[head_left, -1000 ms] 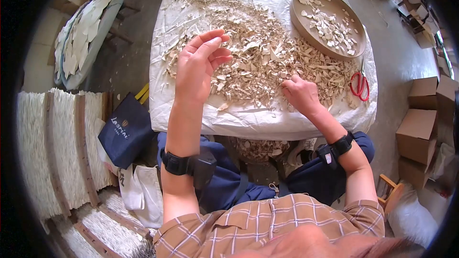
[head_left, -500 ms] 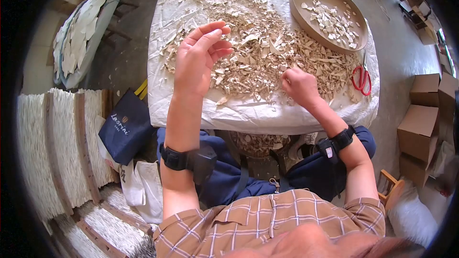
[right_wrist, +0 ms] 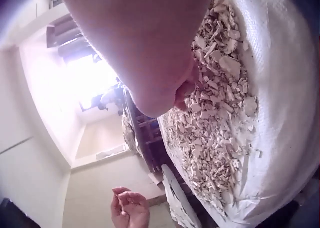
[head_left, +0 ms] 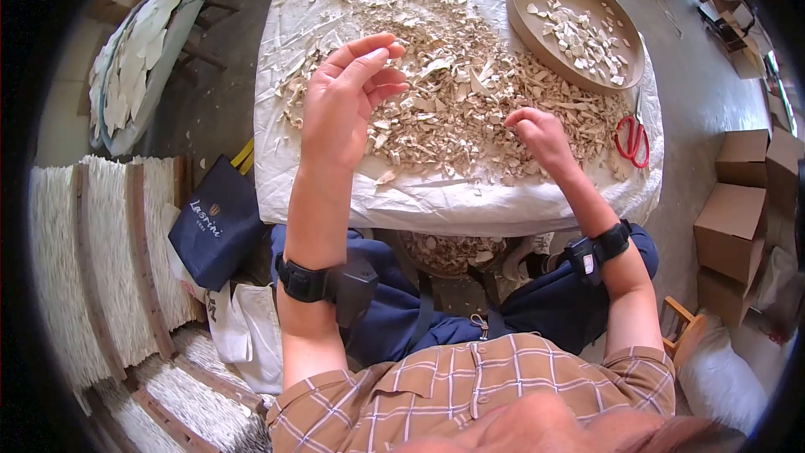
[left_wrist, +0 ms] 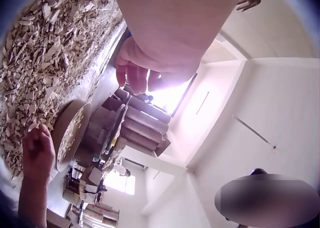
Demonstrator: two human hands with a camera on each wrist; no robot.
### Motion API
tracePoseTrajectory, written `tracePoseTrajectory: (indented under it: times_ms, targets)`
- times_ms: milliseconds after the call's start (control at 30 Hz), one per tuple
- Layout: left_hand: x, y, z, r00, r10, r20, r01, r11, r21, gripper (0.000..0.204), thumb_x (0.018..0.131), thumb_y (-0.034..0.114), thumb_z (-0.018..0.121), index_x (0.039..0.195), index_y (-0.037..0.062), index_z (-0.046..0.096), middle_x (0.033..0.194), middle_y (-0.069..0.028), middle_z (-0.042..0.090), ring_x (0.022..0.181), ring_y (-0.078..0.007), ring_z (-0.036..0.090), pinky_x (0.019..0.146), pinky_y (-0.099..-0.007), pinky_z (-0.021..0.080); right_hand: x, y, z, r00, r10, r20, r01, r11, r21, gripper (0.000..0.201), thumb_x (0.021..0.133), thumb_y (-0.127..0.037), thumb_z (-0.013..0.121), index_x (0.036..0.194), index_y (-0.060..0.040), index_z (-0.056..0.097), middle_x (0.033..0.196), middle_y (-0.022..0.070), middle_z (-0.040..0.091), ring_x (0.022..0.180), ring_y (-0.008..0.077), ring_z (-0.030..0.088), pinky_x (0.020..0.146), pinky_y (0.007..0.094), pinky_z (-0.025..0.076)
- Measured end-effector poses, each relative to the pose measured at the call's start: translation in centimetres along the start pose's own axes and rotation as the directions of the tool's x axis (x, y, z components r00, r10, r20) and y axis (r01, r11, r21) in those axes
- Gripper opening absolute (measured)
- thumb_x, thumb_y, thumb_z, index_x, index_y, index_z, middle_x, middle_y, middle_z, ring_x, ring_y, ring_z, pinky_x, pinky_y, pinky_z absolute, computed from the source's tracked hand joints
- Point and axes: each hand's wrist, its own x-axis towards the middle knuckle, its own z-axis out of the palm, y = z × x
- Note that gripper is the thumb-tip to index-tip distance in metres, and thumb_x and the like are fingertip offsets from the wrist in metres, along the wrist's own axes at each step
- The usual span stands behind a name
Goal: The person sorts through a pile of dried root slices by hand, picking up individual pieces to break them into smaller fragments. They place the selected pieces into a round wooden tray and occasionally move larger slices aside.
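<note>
A broad heap of pale, bark-like chips (head_left: pixel 453 109) covers much of a white sheet (head_left: pixel 394 210) on the table. Above the heap's left part, my left hand (head_left: pixel 340 105) is raised, thumb and index finger close together with a small pale chip (head_left: pixel 397 44) at their tips. The other left fingers curve loosely. My right hand (head_left: pixel 543 136) is low over the right part of the heap, fingers bent and tips together among the chips; I cannot tell whether a chip is between them. In the right wrist view the wrist hides most of that hand.
A round, shallow brown tray (head_left: pixel 520 29) with larger pale pieces stands at the table's far right. Red-handled scissors (head_left: pixel 633 141) lie below it. A dark blue bag (head_left: pixel 216 222) and racks of stacked white slices (head_left: pixel 105 260) are on the left. Cardboard boxes (head_left: pixel 731 218) stand at right.
My right hand has shifted a little right and away from me over the heap, its wrist turning. My left hand stays raised in nearly the same place. The head view has tilted slightly.
</note>
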Motion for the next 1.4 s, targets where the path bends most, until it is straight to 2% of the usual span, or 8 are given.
tracePoseTrajectory:
  times_ms: [33,67,100,200,267,500,767,1400]
  targets:
    - [0.0,0.0,0.0,1.000,0.003,0.007,-0.003,1.000,0.000,0.017,0.080,0.005,0.050,0.095,-0.0003,0.057,0.086,-0.0095,0.061,0.068,-0.0124,0.059,0.063,-0.0248,0.050,-0.2,0.4,0.7,0.949,-0.305,-0.080,0.248,0.879,-0.407,0.018,0.076,-0.008,0.044,0.085,-0.0025,0.060,0.068,0.0097,0.058,0.060,0.0193,0.057,0.053,0.0298,0.044]
    - [0.0,0.0,0.0,1.000,0.002,0.006,-0.002,1.000,-0.001,0.017,0.080,0.005,0.050,0.095,-0.0003,0.057,0.086,-0.0095,0.061,0.068,-0.0124,0.059,0.063,-0.0248,0.050,-0.4,0.7,1.3,0.810,-0.586,-0.024,0.375,0.548,-0.748,0.019,0.076,-0.011,0.046,0.087,-0.0038,0.060,0.069,0.0116,0.059,0.063,0.0237,0.058,0.058,0.0336,0.046]
    - [-0.1,0.0,0.1,1.000,0.000,0.004,0.000,1.000,-0.003,0.017,0.080,0.005,0.050,0.095,-0.0003,0.057,0.086,-0.0095,0.061,0.068,-0.0124,0.059,0.063,-0.0249,0.050,-0.7,0.9,1.8,0.875,-0.485,0.012,0.349,0.613,-0.709,0.021,0.077,-0.014,0.048,0.093,-0.0099,0.060,0.073,0.0125,0.060,0.072,0.0280,0.058,0.068,0.0376,0.045]
    - [0.0,-0.1,0.1,1.000,-0.007,0.004,0.007,1.000,-0.008,0.016,0.080,0.005,0.050,0.094,-0.0003,0.057,0.086,-0.0096,0.061,0.068,-0.0124,0.059,0.063,-0.0251,0.050,-1.5,0.5,3.0,0.921,-0.354,0.164,0.365,0.637,-0.679,0.022,0.076,-0.010,0.049,0.096,-0.0101,0.060,0.073,0.0101,0.061,0.066,0.0231,0.057,0.064,0.0313,0.045]
    - [0.0,-0.1,0.1,1.000,-0.012,0.005,0.012,1.000,-0.010,0.016,0.080,0.005,0.051,0.094,-0.0003,0.057,0.086,-0.0097,0.061,0.068,-0.0124,0.059,0.063,-0.0253,0.050,-1.6,-0.4,2.8,0.897,-0.414,0.157,0.410,0.644,-0.646,0.019,0.076,-0.013,0.053,0.093,-0.0119,0.060,0.067,0.0102,0.059,0.061,0.0229,0.056,0.059,0.0330,0.044]
    - [0.0,0.0,-0.1,1.000,-0.011,0.006,0.011,1.000,-0.013,0.017,0.080,0.005,0.051,0.095,-0.0006,0.057,0.087,-0.0099,0.061,0.068,-0.0127,0.059,0.064,-0.0255,0.050,-1.7,-1.3,-1.0,0.892,-0.441,-0.103,0.056,0.334,-0.941,0.006,0.075,-0.014,0.051,0.079,-0.0114,0.056,0.068,0.0085,0.060,0.064,0.0250,0.060,0.055,0.0374,0.046]
    - [0.1,-0.1,0.0,1.000,-0.013,0.011,0.013,1.000,0.000,0.018,0.080,0.005,0.050,0.096,-0.0013,0.056,0.088,-0.0106,0.061,0.068,-0.0128,0.059,0.064,-0.0257,0.050,-1.4,-0.9,-0.3,0.821,-0.570,-0.010,0.254,0.380,-0.889,0.006,0.076,-0.019,0.054,0.076,-0.0140,0.057,0.067,0.0063,0.060,0.063,0.0237,0.059,0.052,0.0350,0.045]
    - [-0.2,0.7,-0.1,1.000,0.004,-0.023,-0.005,1.000,-0.005,0.018,0.080,0.004,0.049,0.096,-0.0021,0.056,0.087,-0.0103,0.060,0.068,-0.0122,0.058,0.064,-0.0253,0.050,-1.2,-0.8,0.2,0.871,-0.491,-0.007,0.200,0.367,-0.908,0.006,0.074,-0.017,0.056,0.078,-0.0129,0.058,0.068,0.0069,0.060,0.061,0.0243,0.059,0.053,0.0350,0.045]
